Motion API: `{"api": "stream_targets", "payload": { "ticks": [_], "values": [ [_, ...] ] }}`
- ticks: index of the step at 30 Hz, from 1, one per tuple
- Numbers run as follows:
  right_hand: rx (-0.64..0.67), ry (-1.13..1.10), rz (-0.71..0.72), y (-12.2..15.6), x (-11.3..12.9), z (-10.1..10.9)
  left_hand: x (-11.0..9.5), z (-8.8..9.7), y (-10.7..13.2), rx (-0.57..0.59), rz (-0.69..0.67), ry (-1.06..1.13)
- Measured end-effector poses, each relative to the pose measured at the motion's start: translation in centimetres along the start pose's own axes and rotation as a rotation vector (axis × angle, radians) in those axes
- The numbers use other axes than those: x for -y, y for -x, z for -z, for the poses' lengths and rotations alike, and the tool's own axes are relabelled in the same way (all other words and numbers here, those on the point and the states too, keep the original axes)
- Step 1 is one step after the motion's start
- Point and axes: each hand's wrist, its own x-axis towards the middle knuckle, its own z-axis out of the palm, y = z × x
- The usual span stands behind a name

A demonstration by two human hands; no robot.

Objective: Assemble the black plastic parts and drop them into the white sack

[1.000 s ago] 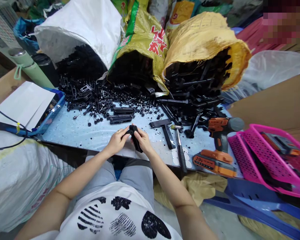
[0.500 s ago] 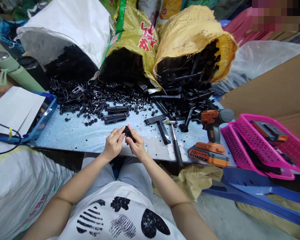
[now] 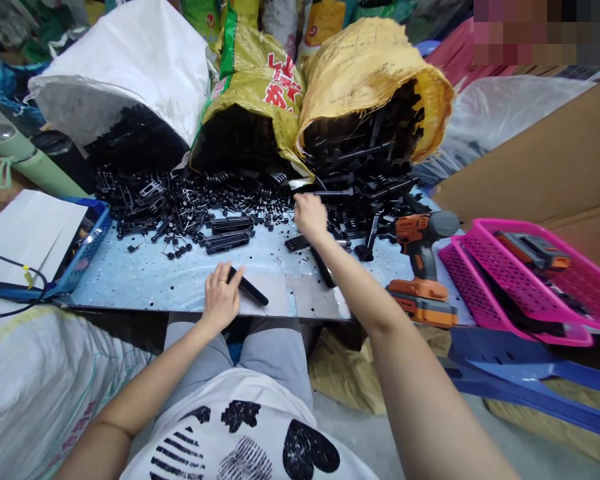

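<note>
My left hand rests near the front edge of the light blue table, its fingers closed on a long black plastic part that lies on the table. My right hand is stretched far forward over the heap of small black parts in front of the yellow sacks, with its fingers curled down among them. What the right fingers hold, if anything, I cannot make out.
Three sacks of black parts lie open at the back: white, green-yellow, yellow. An orange cordless drill and pink baskets are at the right. A blue basket under white paper sits left.
Both hands were together on the black part at the table's front. Now my right hand has let go and reached forward to the heap; my left hand keeps the part on the table.
</note>
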Motion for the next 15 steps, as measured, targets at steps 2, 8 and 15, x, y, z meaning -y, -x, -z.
{"api": "stream_targets", "payload": {
  "ticks": [2,8,15],
  "values": [
    [-0.045,0.069,-0.060,-3.8,-3.4,1.1,0.2,0.5,-0.8,0.205,-0.249,-0.115],
    [-0.010,0.077,0.038,-3.4,-5.5,3.5,1.4,1.6,-2.3,0.361,-0.321,-0.342],
    [0.250,-0.378,0.215,10.5,2.1,4.2,0.9,1.3,-2.1,0.266,-0.098,0.072]
  ]
}}
